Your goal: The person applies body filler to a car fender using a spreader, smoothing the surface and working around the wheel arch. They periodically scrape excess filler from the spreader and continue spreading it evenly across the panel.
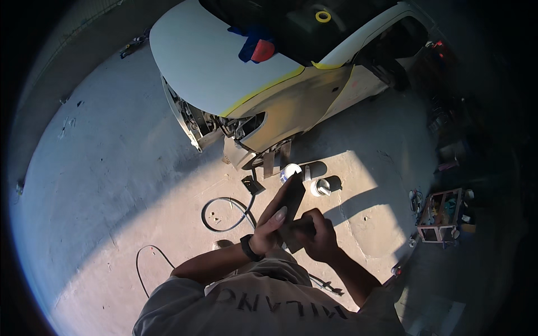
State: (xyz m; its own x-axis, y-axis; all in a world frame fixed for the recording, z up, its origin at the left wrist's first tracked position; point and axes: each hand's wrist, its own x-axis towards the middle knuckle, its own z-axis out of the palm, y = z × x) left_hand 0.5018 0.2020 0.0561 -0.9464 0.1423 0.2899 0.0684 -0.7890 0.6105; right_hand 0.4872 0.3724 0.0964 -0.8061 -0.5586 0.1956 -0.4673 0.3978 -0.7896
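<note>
My left hand (pixel 272 224), with a black band round its wrist, is closed on a long dark flat piece (pixel 292 195) that points away from me. Its thumb presses along the near edge. Close beside it, my right hand (pixel 321 239) has its fingers curled round a small brownish flat piece (pixel 292 238). That piece meets or overlaps the lower end of the dark one. Shadow hides what kind either piece is. Both hands are in front of my body, above the floor.
Ahead stands a white car (pixel 196 53) with a tan-patched fender (pixel 286 106) edged in yellow tape. A blue-and-red cloth (pixel 259 49) and yellow tape roll (pixel 323 17) lie on it. Floor: white tub (pixel 290 171), open can (pixel 320 187), looped hose (pixel 204 215). A wooden-framed cart (pixel 440 215) stands right.
</note>
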